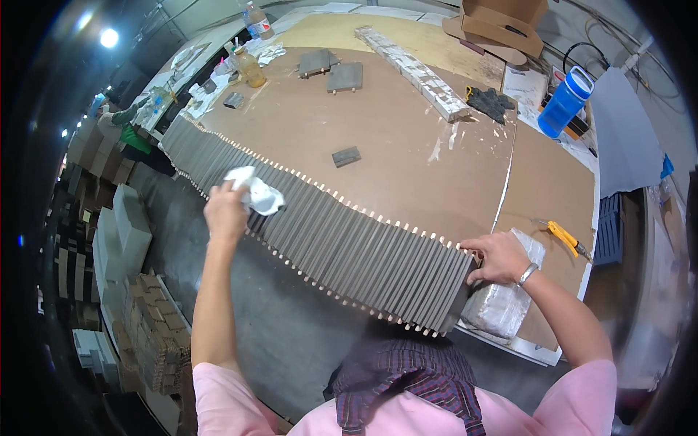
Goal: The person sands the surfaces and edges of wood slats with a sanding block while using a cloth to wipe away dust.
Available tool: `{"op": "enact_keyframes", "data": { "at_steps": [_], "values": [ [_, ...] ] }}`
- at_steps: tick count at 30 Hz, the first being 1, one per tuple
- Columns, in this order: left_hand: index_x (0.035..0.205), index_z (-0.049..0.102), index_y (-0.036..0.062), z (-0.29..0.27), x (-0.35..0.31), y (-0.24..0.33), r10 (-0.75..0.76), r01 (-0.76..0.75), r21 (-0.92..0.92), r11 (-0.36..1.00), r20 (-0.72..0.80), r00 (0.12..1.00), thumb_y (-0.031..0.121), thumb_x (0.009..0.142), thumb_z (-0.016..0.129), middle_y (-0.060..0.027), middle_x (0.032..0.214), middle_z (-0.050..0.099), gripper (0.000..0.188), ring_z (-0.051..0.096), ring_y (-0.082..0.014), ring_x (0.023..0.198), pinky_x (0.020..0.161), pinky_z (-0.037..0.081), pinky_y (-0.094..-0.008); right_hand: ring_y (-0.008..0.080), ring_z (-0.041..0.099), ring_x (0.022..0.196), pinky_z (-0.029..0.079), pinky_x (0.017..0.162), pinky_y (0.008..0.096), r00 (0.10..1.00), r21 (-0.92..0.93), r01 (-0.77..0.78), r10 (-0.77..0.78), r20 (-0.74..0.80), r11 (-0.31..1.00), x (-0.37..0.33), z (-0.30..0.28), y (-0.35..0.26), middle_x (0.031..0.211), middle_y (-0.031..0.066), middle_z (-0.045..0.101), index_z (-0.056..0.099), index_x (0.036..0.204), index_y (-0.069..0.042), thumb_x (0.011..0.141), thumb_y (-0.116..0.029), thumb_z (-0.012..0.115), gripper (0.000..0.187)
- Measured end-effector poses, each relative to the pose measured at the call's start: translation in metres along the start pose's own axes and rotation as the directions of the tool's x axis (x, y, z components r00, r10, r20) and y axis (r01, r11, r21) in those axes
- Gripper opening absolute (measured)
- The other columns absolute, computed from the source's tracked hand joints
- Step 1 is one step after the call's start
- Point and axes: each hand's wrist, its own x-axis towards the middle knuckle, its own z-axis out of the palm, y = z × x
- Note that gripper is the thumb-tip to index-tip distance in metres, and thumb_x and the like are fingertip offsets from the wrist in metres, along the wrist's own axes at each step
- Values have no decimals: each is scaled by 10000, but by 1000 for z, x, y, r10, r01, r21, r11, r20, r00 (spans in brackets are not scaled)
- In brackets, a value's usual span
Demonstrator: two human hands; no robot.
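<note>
A long row of grey wooden slats (342, 232), packed side by side with pale dowel pegs poking out at both ends, runs along the near edge of the table. My left hand (226, 212) grips a crumpled white cloth (260, 195) against the top of the row, left of its middle. At the row's right end, my right hand (500, 258) rests with its fingers apart on the corner of the last slats. Just beneath that hand lies a block wrapped in clear plastic (502, 309).
A small grey block (346, 156) lies mid-table, with grey panels (344, 76) farther back. Around them are a paint-marked white bar (414, 73), a dark glove (491, 104), a blue bottle (566, 102), a yellow-handled tool (566, 238) and a jar (249, 69). Another person (134, 138) stands far left.
</note>
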Motion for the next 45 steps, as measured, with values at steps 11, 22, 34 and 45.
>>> {"op": "enact_keyframes", "data": {
  "at_steps": [11,22,34,45],
  "values": [
    [1008,791,188,34,15,5,97,-106,-66,992,-124,987,15,762,657,55,1168,734,330,635,-251,994,753,503,-413,328,724,863,560,763,422,999,9,17,-17,-39,1000,0,9,8,909,97,764,749,1207,-194,583,-452,934,700],
    [942,831,222,22,14,7,447,-400,-269,876,143,883,24,751,625,98,1136,766,343,614,-221,1020,831,460,-391,322,720,917,558,797,432,1000,19,-22,22,-8,1000,-4,3,12,940,107,758,732,1242,-210,621,-468,907,695],
    [1184,785,216,11,20,34,407,-383,-142,913,238,882,-42,787,579,76,1356,693,516,604,-244,1069,857,467,-429,316,722,929,560,811,432,1000,4,-19,19,14,1000,-3,3,8,965,89,765,732,1246,-218,624,-479,909,697],
    [883,815,189,-34,-11,-18,215,-212,-51,976,55,975,76,749,641,43,971,758,247,613,-237,961,798,445,-421,316,723,897,555,765,425,998,-14,38,-39,-49,999,-2,7,10,946,81,764,737,1223,-215,591,-498,915,715]
  ]
}}
